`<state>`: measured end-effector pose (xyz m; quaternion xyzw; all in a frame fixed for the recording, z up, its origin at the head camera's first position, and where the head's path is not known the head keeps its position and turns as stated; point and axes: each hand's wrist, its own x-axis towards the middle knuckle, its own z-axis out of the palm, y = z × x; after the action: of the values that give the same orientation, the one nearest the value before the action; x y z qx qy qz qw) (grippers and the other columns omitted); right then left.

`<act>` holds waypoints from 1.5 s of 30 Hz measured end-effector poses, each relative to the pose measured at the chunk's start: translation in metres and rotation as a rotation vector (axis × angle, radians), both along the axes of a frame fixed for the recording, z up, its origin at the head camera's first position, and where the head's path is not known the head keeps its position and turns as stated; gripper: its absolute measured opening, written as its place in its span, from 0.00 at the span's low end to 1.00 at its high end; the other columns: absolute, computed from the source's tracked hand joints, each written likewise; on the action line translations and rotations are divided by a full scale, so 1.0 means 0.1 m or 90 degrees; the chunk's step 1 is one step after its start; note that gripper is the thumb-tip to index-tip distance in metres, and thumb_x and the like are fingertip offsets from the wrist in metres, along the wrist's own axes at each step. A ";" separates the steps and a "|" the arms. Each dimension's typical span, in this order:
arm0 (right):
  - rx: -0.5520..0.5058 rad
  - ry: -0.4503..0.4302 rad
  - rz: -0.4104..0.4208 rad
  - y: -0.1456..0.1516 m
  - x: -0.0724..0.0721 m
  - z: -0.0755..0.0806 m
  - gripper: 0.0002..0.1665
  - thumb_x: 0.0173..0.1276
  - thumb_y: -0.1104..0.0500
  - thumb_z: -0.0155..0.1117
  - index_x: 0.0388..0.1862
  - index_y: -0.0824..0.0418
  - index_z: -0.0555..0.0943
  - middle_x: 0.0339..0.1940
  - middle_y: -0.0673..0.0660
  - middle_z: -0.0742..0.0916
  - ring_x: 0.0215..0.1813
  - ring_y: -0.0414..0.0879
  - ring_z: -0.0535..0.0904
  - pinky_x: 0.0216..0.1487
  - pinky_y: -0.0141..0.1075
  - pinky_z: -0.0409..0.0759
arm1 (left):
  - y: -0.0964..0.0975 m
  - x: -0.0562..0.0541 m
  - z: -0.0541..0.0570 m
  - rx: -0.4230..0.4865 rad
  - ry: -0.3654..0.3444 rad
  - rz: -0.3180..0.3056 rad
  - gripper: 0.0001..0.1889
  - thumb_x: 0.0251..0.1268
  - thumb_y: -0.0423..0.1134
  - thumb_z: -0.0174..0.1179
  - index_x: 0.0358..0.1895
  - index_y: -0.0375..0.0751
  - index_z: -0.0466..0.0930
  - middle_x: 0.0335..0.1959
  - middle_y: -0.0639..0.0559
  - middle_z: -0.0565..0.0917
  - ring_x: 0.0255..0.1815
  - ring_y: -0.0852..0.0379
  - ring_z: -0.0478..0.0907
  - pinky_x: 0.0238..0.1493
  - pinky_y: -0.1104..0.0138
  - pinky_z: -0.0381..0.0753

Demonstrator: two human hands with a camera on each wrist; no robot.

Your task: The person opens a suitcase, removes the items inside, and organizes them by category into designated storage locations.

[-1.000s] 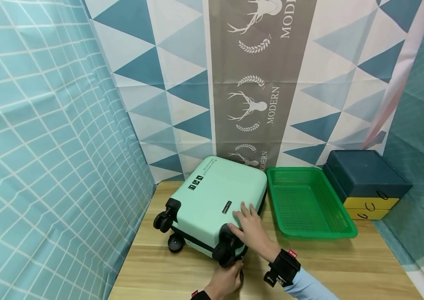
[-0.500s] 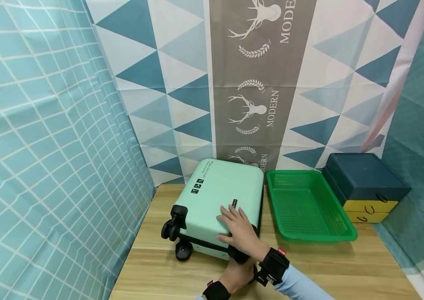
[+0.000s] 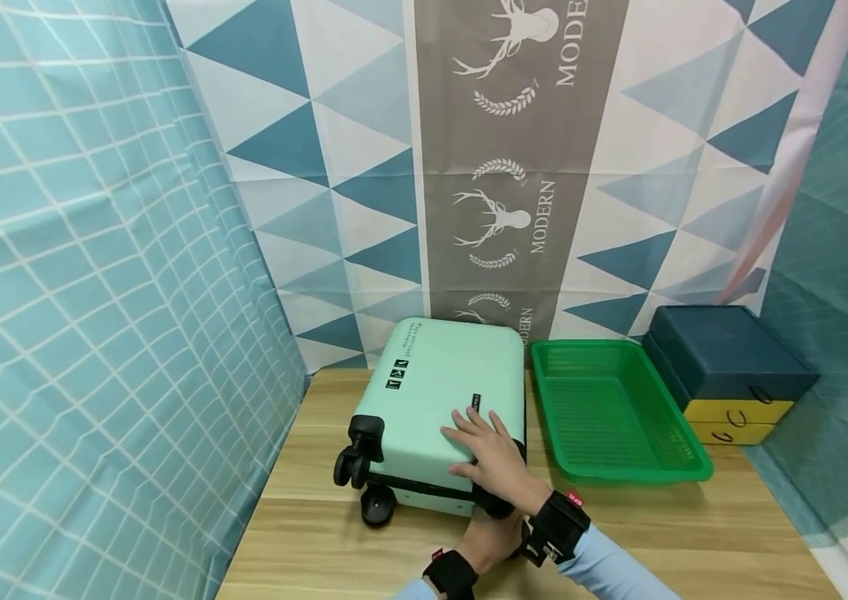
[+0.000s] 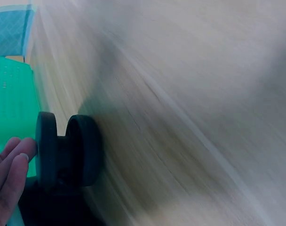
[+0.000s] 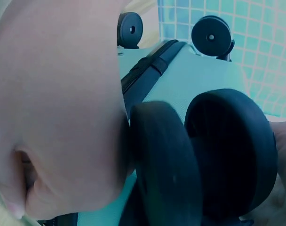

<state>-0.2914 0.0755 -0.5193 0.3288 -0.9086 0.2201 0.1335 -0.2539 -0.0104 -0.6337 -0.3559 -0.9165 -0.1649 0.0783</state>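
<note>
The mint suitcase (image 3: 431, 396) lies on its broad side on the desk (image 3: 303, 542), wheeled end toward the person, with the green basket (image 3: 614, 429) just beside it on the right. Of the two hands, the right hand (image 3: 494, 462) rests on the upper shell with its fingers spread, grasping nothing; the left hand (image 3: 494, 537) is low at the near corner, close to the black wheels (image 4: 46, 150), and I cannot tell what, if anything, it grasps there.

The likeliest trouble is the case swivelling: uneven pressure at one corner could turn it on the smooth desk, perhaps into the basket. A sudden shift might also trap the left fingers around the wheels, or catch them near the zip (image 5: 138, 75) between the shells.

The wall hanging (image 3: 499, 275) reads "MODERN", repeated down its grey band (turned sideways, beside stag heads). On the suitcase, the black label plate (image 3: 475, 402) is too small to read, as is the fine lettering above the three black squares (image 3: 397, 374); the red tab (image 3: 575, 497) on the wrist strap (image 3: 559, 527) is illegible too.
</note>
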 end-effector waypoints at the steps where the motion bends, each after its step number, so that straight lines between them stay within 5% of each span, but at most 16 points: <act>1: -0.002 -0.006 0.000 0.00 0.00 0.00 0.39 0.61 0.50 0.73 0.70 0.57 0.74 0.73 0.64 0.70 0.75 0.63 0.59 0.73 0.60 0.47 | 0.01 0.00 -0.01 -0.002 -0.004 0.008 0.17 0.80 0.37 0.47 0.65 0.47 0.75 0.63 0.53 0.76 0.66 0.56 0.71 0.68 0.64 0.64; 4: -0.005 -0.021 0.007 0.00 -0.02 0.01 0.39 0.61 0.51 0.73 0.71 0.57 0.73 0.74 0.63 0.69 0.76 0.63 0.57 0.74 0.59 0.45 | 0.03 -0.01 -0.01 0.007 -0.015 0.035 0.17 0.81 0.39 0.45 0.65 0.47 0.75 0.62 0.53 0.76 0.64 0.57 0.73 0.63 0.64 0.69; 9: -0.008 -0.043 0.006 0.02 -0.03 0.03 0.40 0.60 0.52 0.74 0.71 0.56 0.74 0.74 0.62 0.69 0.77 0.62 0.55 0.74 0.59 0.43 | 0.03 0.00 -0.01 0.009 0.034 0.047 0.13 0.81 0.40 0.47 0.57 0.47 0.78 0.49 0.53 0.80 0.48 0.60 0.80 0.43 0.70 0.76; 17: 0.005 -0.054 0.006 0.05 -0.04 0.07 0.39 0.61 0.53 0.73 0.71 0.57 0.73 0.75 0.62 0.68 0.77 0.63 0.54 0.74 0.59 0.41 | 0.02 0.01 0.01 0.052 0.049 0.038 0.08 0.79 0.37 0.49 0.50 0.46 0.79 0.38 0.53 0.79 0.36 0.60 0.79 0.33 0.72 0.73; 25: -0.008 -0.056 0.014 0.13 -0.03 0.05 0.39 0.61 0.55 0.72 0.71 0.57 0.72 0.75 0.61 0.68 0.77 0.63 0.53 0.74 0.59 0.41 | -0.03 0.05 -0.01 0.086 0.097 0.027 0.05 0.78 0.37 0.51 0.44 0.46 0.77 0.20 0.57 0.70 0.17 0.65 0.67 0.23 0.74 0.62; 32: -0.008 -0.064 0.021 0.19 -0.04 0.04 0.38 0.61 0.56 0.72 0.71 0.58 0.73 0.75 0.62 0.68 0.77 0.63 0.54 0.74 0.58 0.40 | -0.10 0.06 0.00 0.085 0.074 0.002 0.06 0.73 0.35 0.56 0.35 0.47 0.80 0.15 0.58 0.66 0.15 0.67 0.65 0.21 0.76 0.60; 36: 0.001 -0.069 0.008 0.23 -0.06 0.05 0.39 0.60 0.55 0.73 0.71 0.56 0.74 0.75 0.60 0.69 0.77 0.61 0.54 0.75 0.58 0.41 | -0.12 0.02 0.00 0.081 0.114 -0.003 0.13 0.69 0.34 0.60 0.24 0.49 0.74 0.12 0.59 0.63 0.12 0.67 0.63 0.19 0.77 0.56; 41: 0.009 -0.067 0.015 0.28 -0.06 0.07 0.39 0.60 0.54 0.73 0.71 0.56 0.74 0.74 0.61 0.69 0.77 0.62 0.54 0.74 0.60 0.43 | -0.16 0.00 -0.02 0.081 0.164 -0.004 0.05 0.67 0.35 0.63 0.32 0.49 0.82 0.10 0.60 0.62 0.10 0.68 0.62 0.16 0.77 0.54; 45: 0.004 -0.070 0.032 0.31 -0.08 0.10 0.39 0.59 0.55 0.73 0.70 0.57 0.74 0.74 0.62 0.70 0.77 0.62 0.55 0.73 0.61 0.44 | -0.27 0.00 0.00 0.072 0.170 -0.009 0.12 0.66 0.34 0.63 0.24 0.51 0.75 0.12 0.60 0.60 0.11 0.68 0.59 0.18 0.76 0.51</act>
<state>-0.2991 0.1068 -0.5095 0.3393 -0.9067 0.2382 0.0770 -0.2542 -0.0376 -0.6337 -0.3759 -0.8847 -0.1682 0.2183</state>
